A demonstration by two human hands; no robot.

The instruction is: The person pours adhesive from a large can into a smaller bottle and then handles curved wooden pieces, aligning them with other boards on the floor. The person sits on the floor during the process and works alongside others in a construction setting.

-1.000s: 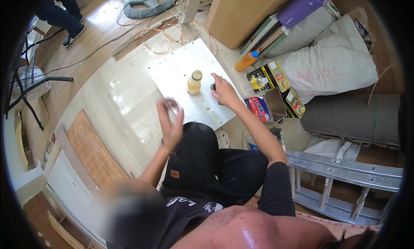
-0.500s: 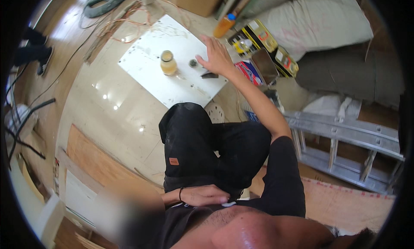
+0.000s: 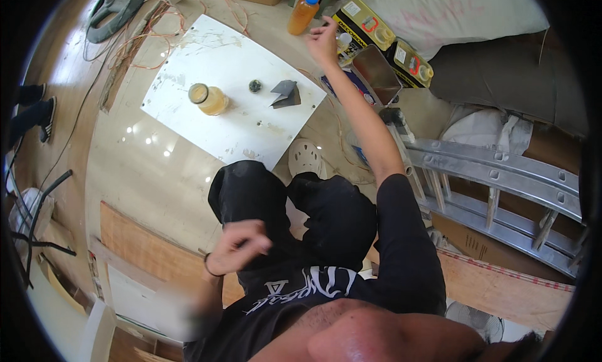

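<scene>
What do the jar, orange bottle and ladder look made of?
Jar: glossy and see-through, so probably glass. Orange bottle: likely smooth plastic, by its sheen, though glass is possible. Ladder: bare metal, perhaps aluminium, from its silvery rails.

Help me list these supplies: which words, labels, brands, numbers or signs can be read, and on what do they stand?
I don't copy out wording, only say where it stands:
Upper yellow-and-black tin: bold letters on the black side, legible.
White sack: faint reddish handwriting, hard to read.
Black shirt: large white lettering, creased.
Open metal tin: label partly covered, unreadable.
Brown cardboard: print too small to read.
</scene>
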